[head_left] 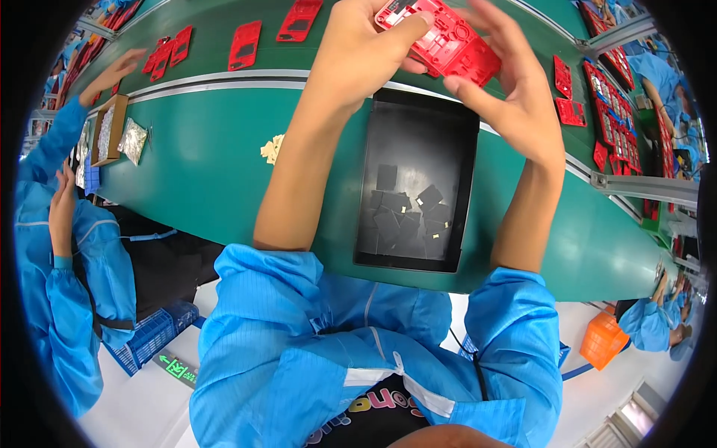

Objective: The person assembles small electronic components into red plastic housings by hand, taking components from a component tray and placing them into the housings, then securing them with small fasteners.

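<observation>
My left hand (pixel 366 52) grips a red plastic housing (pixel 448 45) above the far end of the black tray, its thumb lying on the housing's upper left part. Moulded ribs and a round recess show on the housing's upturned side. My right hand (pixel 515 89) curves around the right end of the same housing, thumb at its lower edge and fingers at the far side, slightly blurred. Below both hands the black tray (pixel 422 138) rests on the green table. Several thin black pieces (pixel 392 224), some with small pale tabs, lie in its near half.
Small cream pieces (pixel 272 148) lie left of my left forearm. More red housings (pixel 245 45) sit on the green belt beyond the metal rail. A co-worker's arm (pixel 112 78) reaches in at left, near a cardboard box (pixel 112 128) and clear bag (pixel 133 140). Racked red parts (pixel 612 119) stand at right.
</observation>
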`<act>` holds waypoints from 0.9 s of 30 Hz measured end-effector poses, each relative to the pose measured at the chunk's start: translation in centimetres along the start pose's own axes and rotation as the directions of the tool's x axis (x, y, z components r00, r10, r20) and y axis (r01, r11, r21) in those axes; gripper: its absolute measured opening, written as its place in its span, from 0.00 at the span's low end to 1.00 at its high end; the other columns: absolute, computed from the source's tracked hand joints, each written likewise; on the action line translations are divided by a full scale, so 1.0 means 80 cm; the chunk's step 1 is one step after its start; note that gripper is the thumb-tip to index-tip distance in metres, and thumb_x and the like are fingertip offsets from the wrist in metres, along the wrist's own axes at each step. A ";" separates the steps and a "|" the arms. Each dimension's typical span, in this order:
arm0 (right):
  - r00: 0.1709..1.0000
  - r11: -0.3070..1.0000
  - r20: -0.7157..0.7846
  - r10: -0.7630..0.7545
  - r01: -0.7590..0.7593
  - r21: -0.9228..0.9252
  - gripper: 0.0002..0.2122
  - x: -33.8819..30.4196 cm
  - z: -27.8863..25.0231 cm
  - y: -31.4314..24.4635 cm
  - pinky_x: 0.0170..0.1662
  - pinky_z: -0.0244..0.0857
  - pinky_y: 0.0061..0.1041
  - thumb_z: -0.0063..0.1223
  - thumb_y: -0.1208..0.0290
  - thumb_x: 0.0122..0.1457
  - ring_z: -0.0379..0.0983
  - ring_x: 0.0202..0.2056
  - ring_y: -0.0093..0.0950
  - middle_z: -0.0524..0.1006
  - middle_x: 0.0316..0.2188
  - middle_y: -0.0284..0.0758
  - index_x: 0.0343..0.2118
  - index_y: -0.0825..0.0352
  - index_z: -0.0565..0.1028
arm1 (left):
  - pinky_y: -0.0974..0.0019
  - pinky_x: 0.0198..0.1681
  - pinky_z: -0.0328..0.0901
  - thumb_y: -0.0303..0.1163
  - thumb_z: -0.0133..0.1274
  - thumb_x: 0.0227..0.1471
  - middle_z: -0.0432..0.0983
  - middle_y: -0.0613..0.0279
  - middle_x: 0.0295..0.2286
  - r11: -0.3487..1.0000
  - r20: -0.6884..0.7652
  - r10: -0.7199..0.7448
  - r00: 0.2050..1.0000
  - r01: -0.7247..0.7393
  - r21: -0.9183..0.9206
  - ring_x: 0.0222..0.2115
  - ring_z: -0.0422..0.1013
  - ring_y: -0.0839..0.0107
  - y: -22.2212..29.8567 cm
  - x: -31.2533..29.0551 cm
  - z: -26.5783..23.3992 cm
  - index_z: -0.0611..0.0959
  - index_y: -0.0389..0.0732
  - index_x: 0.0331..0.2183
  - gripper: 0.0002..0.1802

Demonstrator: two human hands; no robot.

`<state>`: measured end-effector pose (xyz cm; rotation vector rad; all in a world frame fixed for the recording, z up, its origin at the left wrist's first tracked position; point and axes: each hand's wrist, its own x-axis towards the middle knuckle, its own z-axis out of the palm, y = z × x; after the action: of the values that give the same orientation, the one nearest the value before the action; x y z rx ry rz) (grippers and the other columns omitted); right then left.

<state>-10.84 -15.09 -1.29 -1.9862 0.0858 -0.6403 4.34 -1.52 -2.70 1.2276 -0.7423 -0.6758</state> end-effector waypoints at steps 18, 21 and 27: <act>0.878 0.937 0.459 0.139 0.032 -0.347 0.12 -0.119 0.092 0.042 0.36 0.71 0.37 0.66 0.78 0.52 0.75 0.38 0.40 0.71 0.35 0.42 0.35 0.70 0.71 | 0.58 0.43 0.80 0.31 0.53 0.63 0.79 0.42 0.45 0.953 -0.029 0.265 0.964 -0.267 -0.142 0.42 0.81 0.56 0.023 -0.035 0.013 0.75 0.24 0.49 0.19; 0.803 0.935 0.480 0.353 -0.316 -0.160 0.11 -0.119 0.077 0.029 0.31 0.67 0.23 0.64 0.83 0.52 0.74 0.29 0.21 0.74 0.29 0.32 0.37 0.69 0.73 | 0.53 0.46 0.80 0.28 0.49 0.65 0.80 0.46 0.45 0.917 -0.054 0.197 0.979 -0.203 -0.342 0.44 0.80 0.56 0.023 -0.043 0.015 0.76 0.24 0.49 0.17; 0.988 0.916 0.011 0.153 -0.146 0.374 0.11 -0.089 0.038 -0.014 0.35 0.71 0.16 0.61 0.86 0.57 0.79 0.31 0.19 0.81 0.34 0.34 0.43 0.73 0.78 | 0.56 0.41 0.81 0.28 0.46 0.66 0.80 0.44 0.42 0.820 -0.158 0.245 0.957 -0.291 -0.493 0.40 0.81 0.54 0.019 -0.047 0.026 0.76 0.24 0.45 0.14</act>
<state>-15.74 -9.79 -4.23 -1.5869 0.1169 -0.5309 0.54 0.59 -1.37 0.6388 -0.5942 -0.5326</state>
